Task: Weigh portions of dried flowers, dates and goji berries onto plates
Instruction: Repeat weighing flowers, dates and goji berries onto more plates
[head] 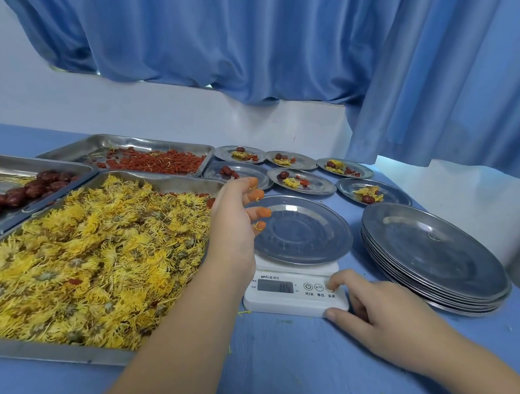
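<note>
A bare steel plate (306, 232) sits on a white digital scale (287, 299). My right hand (383, 314) rests on the scale's right end, its forefinger on the rightmost button and its thumb against the front edge. My left hand (238, 217) hovers over the plate's left rim with orange-stained fingers spread and nothing in it. To the left lie a big tray of yellow dried flowers (83, 260), a tray of dark red dates (17, 194) and a tray of goji berries (155, 159).
Several small plates (301, 178) with mixed portions stand at the back of the blue table. A stack of bare plates (429, 258) rises right of the scale. A blue curtain hangs over the far wall, and the table edge runs close at the right.
</note>
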Motion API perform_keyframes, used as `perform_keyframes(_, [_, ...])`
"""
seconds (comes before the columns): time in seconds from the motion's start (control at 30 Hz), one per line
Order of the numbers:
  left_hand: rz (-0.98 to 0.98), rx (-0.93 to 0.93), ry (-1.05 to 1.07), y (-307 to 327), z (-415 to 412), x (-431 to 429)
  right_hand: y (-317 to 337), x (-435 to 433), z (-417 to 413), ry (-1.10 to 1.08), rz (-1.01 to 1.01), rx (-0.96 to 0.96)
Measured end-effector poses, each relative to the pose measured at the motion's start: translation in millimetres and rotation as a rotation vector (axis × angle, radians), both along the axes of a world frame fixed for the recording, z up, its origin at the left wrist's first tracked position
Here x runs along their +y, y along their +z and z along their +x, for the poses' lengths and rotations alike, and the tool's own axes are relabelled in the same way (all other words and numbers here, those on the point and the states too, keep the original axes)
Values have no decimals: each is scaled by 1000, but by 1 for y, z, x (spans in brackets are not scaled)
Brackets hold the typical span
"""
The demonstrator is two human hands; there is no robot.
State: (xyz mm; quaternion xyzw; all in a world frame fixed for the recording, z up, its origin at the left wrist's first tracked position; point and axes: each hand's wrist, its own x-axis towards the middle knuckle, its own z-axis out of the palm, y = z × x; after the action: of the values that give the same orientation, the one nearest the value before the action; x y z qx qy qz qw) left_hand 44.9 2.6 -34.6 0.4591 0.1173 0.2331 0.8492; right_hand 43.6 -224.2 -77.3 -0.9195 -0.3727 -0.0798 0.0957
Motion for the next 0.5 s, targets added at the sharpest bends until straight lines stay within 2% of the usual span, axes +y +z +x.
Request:
perform_keyframes(0.23, [204, 83, 42, 3, 0, -4, 1, 3, 0, -4, -2, 7])
perform_keyframes(0.33, [304, 47, 90, 1, -3, -7, 1, 5, -2, -15, 6, 33])
perform_keyframes(0.5, [329, -3, 139, 1, -4, -6, 0, 8, -2, -51, 33, 41])
